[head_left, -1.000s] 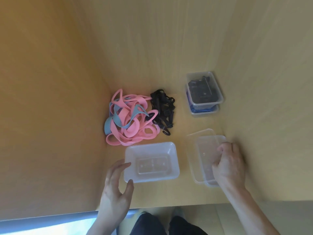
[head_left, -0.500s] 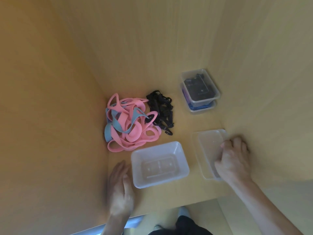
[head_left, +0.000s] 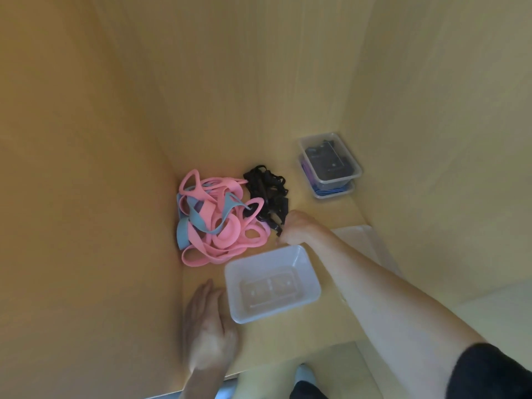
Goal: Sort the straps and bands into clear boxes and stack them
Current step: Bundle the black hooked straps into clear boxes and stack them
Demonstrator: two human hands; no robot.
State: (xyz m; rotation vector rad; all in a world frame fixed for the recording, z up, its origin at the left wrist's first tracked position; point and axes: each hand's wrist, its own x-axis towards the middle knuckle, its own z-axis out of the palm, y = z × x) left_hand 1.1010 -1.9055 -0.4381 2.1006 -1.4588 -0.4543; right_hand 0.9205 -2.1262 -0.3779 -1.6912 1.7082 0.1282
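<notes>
Wooden shelf [head_left: 302, 332], walled in. My right hand [head_left: 296, 230] curls its fingers onto the near end of the black straps [head_left: 266, 191], beside the pink bands [head_left: 224, 234] at the left edge. My left hand [head_left: 207, 326] lies flat at the front-left corner, beside the empty clear box [head_left: 267, 250].

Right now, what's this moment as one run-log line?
left hand: flat beside empty box | right hand: at black straps, grip unclear | pink bands: loose pile
</notes>
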